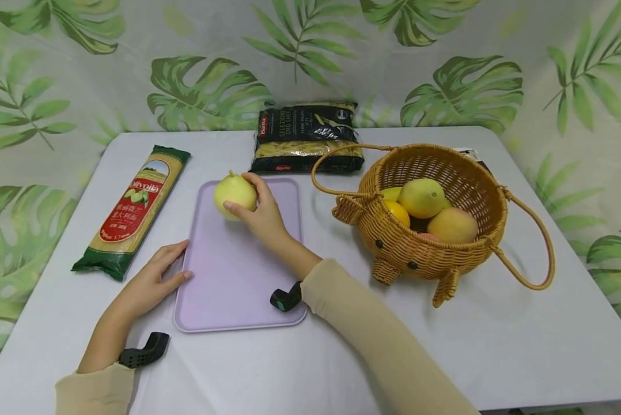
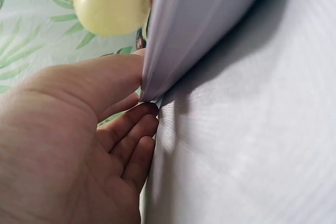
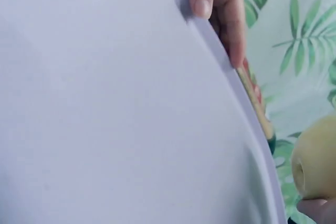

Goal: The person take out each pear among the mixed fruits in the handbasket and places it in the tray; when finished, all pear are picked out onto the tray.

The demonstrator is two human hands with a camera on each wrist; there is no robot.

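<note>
So the pale yellow fruit (image 1: 234, 195) is hanging over the far left part of the purple tray (image 1: 238, 282), and the right hand (image 1: 266, 216) is doing the carrying, thumb on the near side, fingers going round the right side, opened about as wide as the fruit. I can't tell how big the gap underneath is. The left hand (image 1: 155, 282) is lightly pinching the tray's left rim, thumb on top, fingers tucked against the outside, barely any opening there. Handling-wise, I'm guessing the fruit is firm with a bit of heft, smooth enough to slip and probably bruising if dropped. I'd be going for the widest part from opposite sides and leaving the little stem (image 1: 231, 173) alone, since it's looking snappable. The tray is looking light and stiff, so I'd be taking it by the rim. The wicker basket (image 1: 445, 253) is sitting right of the tray, a red-labelled pasta pack (image 1: 134, 207) is lying left of it, and a dark pasta bag (image 1: 307, 129) is lying past its far edge
</note>
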